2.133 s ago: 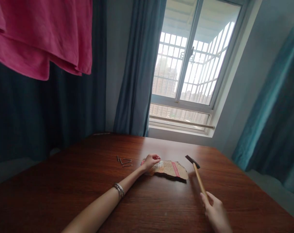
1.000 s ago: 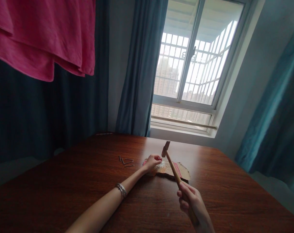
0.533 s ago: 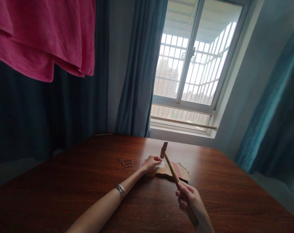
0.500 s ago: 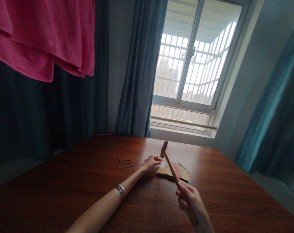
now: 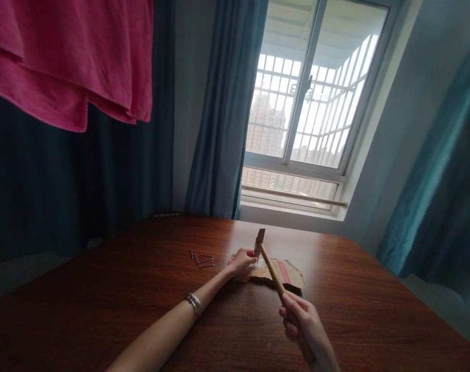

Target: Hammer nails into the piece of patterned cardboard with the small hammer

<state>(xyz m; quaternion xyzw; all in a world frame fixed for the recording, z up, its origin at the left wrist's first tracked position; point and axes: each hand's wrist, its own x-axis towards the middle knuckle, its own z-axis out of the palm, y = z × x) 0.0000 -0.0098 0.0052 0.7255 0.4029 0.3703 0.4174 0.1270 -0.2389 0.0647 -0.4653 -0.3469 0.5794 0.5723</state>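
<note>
My right hand (image 5: 301, 321) is wrapped round the wooden handle of a hammer (image 5: 271, 268). The hammer's head is tilted upward, right by the fingertips of my left hand (image 5: 244, 260). Those left fingers are pinched together over a piece of cardboard (image 5: 292, 275) with pink and patterned print and a torn edge. Whatever thin thing they hold is hidden by the fingers and the hammer head. Several loose nails (image 5: 201, 260) lie on the table, left of my left hand.
The dark wooden table (image 5: 134, 310) reaches back to a barred window (image 5: 297, 103). Blue curtains (image 5: 219, 113) hang on both sides of it. A pink cloth (image 5: 72, 62) hangs at upper left. A pale rod (image 5: 297, 195) crosses the lower window.
The hammer head has come down slightly and a little to the left, closer to my left fingertips. My left hand and the cardboard have stayed nearly in place.
</note>
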